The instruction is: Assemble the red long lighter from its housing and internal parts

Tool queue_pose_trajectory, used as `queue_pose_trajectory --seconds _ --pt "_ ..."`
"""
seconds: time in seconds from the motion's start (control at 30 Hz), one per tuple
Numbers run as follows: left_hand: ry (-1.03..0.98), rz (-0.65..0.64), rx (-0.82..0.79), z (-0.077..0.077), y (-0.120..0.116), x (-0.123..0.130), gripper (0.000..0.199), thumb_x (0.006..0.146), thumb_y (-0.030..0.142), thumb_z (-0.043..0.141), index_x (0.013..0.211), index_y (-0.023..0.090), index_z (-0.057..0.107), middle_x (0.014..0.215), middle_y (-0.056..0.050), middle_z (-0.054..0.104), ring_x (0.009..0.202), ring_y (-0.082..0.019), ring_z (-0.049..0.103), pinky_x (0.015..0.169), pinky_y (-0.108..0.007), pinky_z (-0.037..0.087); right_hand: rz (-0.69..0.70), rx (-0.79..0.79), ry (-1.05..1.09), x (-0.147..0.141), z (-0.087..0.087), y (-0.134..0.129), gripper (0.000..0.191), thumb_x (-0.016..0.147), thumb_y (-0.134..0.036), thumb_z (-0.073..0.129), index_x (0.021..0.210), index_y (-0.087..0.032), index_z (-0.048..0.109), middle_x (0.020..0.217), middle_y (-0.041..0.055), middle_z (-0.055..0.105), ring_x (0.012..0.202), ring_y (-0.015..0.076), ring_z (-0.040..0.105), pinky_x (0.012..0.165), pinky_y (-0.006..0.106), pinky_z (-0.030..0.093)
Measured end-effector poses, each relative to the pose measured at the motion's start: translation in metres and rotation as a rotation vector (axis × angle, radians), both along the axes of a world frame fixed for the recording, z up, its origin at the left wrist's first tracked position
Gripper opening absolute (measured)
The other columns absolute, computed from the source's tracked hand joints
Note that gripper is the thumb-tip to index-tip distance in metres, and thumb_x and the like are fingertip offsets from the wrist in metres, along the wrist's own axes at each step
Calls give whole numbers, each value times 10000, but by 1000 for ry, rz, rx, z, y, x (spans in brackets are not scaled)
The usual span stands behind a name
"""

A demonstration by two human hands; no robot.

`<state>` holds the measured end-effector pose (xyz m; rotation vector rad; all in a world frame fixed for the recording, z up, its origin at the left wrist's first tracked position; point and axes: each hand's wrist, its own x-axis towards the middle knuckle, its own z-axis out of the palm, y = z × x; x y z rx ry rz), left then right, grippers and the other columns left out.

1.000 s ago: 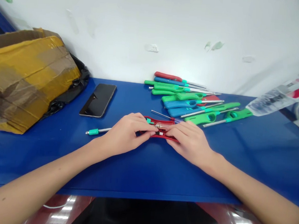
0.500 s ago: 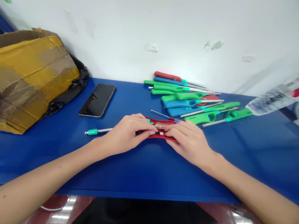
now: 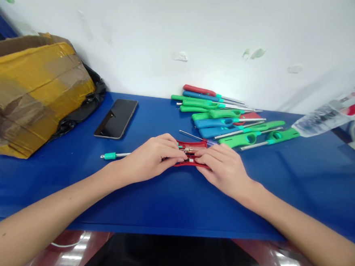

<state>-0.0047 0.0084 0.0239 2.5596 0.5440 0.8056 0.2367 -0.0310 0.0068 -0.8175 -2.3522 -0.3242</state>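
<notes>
A red lighter casing point(image 3: 190, 164) lies opened on the blue table, its small inner parts showing between my hands. My left hand point(image 3: 159, 156) is closed at the casing's left end, thumb and finger pinched near a small black-and-white part point(image 3: 190, 160). My right hand point(image 3: 224, 164) is closed around the casing's right end, with its fingertips inside. A metal lighter tube with a turquoise end point(image 3: 110, 156) lies left of my left hand. Just behind the casing is a thin screwdriver point(image 3: 192, 135), its handle partly hidden by my right hand.
Several green, blue and red long-necked lighters point(image 3: 227, 122) are heaped at the back. A black phone point(image 3: 117, 119) lies to the left, beside a taped cardboard box point(image 3: 36, 99) and a black plastic bag point(image 3: 82, 110). A plastic bottle point(image 3: 327, 115) tilts at the right.
My left hand has shifted very slightly, and the fingers of both hands have moved a little at the inner parts of the casing. Everything else stays where it was.
</notes>
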Motion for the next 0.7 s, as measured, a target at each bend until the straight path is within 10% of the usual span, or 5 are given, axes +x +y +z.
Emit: queue_pose_trajectory --seconds 0.7 --pt "14 50 124 -10 -7 5 192 935 201 588 1086 180 704 1009 -69 690 983 -196 620 906 -364 540 7 9 9 -3 -1 0 79 903 -169 627 827 -166 647 885 56 765 731 179 657 656 323 436"
